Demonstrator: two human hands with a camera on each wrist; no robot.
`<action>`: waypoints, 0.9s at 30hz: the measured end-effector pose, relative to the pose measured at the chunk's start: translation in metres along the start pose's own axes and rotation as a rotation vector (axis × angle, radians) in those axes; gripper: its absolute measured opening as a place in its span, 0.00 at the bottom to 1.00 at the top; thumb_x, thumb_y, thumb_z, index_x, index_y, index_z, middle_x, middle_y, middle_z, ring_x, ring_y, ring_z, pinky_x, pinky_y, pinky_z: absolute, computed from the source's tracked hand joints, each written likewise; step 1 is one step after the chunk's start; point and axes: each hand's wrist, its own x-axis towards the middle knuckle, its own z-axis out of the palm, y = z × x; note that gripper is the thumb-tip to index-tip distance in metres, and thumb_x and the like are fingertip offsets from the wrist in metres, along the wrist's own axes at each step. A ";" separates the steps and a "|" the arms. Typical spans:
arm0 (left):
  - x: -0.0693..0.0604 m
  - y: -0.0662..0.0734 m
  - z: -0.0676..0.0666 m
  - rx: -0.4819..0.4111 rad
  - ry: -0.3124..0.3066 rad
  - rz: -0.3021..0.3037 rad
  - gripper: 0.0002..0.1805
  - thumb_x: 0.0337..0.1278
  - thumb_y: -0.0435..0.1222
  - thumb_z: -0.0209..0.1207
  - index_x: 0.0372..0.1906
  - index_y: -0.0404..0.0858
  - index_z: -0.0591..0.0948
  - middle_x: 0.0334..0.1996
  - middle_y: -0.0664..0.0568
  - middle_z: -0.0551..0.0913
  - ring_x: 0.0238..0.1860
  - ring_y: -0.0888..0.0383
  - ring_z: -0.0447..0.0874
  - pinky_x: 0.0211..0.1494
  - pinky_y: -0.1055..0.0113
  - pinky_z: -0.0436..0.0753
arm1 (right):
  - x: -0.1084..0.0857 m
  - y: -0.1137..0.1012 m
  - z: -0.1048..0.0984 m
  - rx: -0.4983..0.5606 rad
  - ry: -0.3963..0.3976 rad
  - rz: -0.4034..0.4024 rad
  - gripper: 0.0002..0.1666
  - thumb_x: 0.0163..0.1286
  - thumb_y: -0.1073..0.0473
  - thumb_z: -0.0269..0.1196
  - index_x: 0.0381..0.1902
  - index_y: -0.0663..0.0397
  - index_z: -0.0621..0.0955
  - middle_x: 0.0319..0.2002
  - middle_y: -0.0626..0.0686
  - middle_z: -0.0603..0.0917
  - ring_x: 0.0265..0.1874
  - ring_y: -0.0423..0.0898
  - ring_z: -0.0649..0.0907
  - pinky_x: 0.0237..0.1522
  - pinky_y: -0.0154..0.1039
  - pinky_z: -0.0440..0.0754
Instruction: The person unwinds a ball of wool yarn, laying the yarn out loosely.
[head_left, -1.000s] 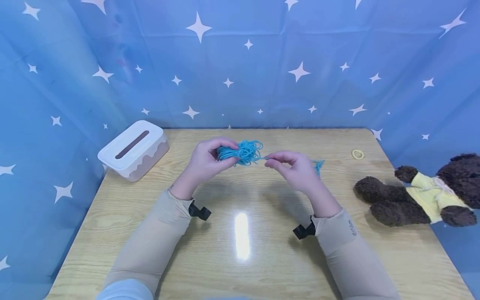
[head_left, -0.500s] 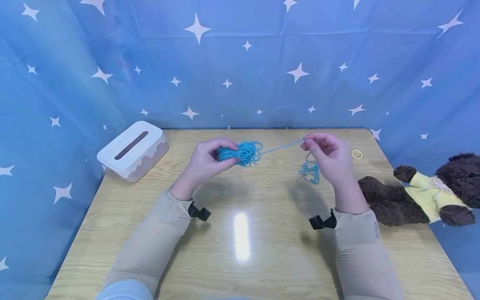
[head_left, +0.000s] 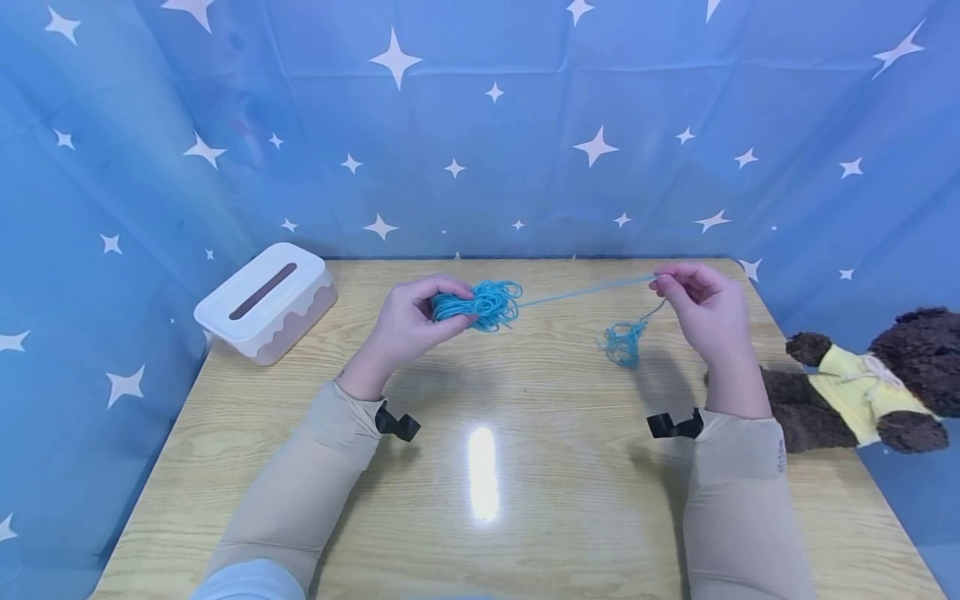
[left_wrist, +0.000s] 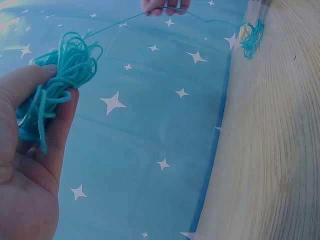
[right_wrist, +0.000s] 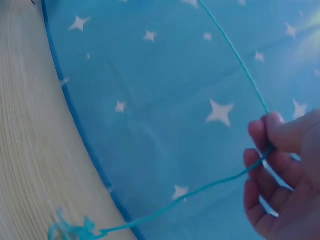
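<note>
Pulling the blue strand (head_left: 588, 291) closer to the right edge of the desk (head_left: 555, 500) than before.
Pinching it between thumb and fingers of the right hand (head_left: 705, 315), dangling a small tangle (head_left: 623, 343); curling the left hand (head_left: 408, 325) around the yarn bundle (head_left: 487, 306) near the far edge; covering more of the brown bear (head_left: 847, 392); leaving white box (head_left: 273, 310) at the far left corner.

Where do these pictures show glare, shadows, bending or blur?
Head view: a bright strip of glare on the tabletop, soft shadows beside both sleeves; left wrist view: the starry curtain pale and washed out at upper left; right wrist view: the table edge looks bowed, perhaps from the lens, and the small yarn tangle at the bottom looks soft.
</note>
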 end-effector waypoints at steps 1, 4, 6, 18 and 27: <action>0.000 0.000 0.000 -0.003 0.001 -0.001 0.12 0.61 0.22 0.72 0.49 0.28 0.88 0.54 0.33 0.89 0.47 0.62 0.91 0.49 0.71 0.91 | 0.001 0.004 -0.004 -0.036 -0.012 0.022 0.17 0.84 0.54 0.65 0.57 0.63 0.87 0.38 0.22 0.87 0.43 0.25 0.86 0.48 0.19 0.81; 0.001 -0.001 -0.001 -0.004 0.004 -0.002 0.11 0.62 0.22 0.71 0.49 0.29 0.88 0.53 0.33 0.89 0.45 0.62 0.91 0.47 0.71 0.91 | 0.001 0.011 -0.015 -0.126 -0.048 0.065 0.20 0.84 0.51 0.65 0.59 0.61 0.87 0.38 0.17 0.84 0.42 0.22 0.84 0.45 0.17 0.79; 0.001 -0.001 -0.002 0.004 0.010 0.001 0.11 0.62 0.23 0.71 0.49 0.29 0.88 0.53 0.34 0.89 0.44 0.61 0.90 0.46 0.71 0.91 | 0.001 0.014 -0.024 -0.183 -0.062 0.092 0.22 0.84 0.47 0.65 0.60 0.59 0.87 0.38 0.14 0.83 0.41 0.21 0.83 0.44 0.17 0.79; 0.001 -0.001 -0.005 0.006 0.022 -0.011 0.12 0.61 0.23 0.73 0.49 0.30 0.88 0.54 0.35 0.90 0.45 0.62 0.91 0.46 0.71 0.91 | 0.007 0.034 -0.034 -0.527 -0.265 0.411 0.34 0.87 0.35 0.52 0.68 0.56 0.83 0.69 0.70 0.81 0.64 0.70 0.80 0.56 0.69 0.81; 0.001 -0.002 -0.004 -0.020 0.008 -0.003 0.13 0.61 0.22 0.72 0.50 0.29 0.88 0.53 0.34 0.89 0.45 0.61 0.91 0.45 0.70 0.91 | 0.010 0.040 -0.019 -0.532 -0.530 0.440 0.31 0.86 0.38 0.57 0.72 0.52 0.82 0.75 0.70 0.76 0.72 0.74 0.75 0.67 0.74 0.75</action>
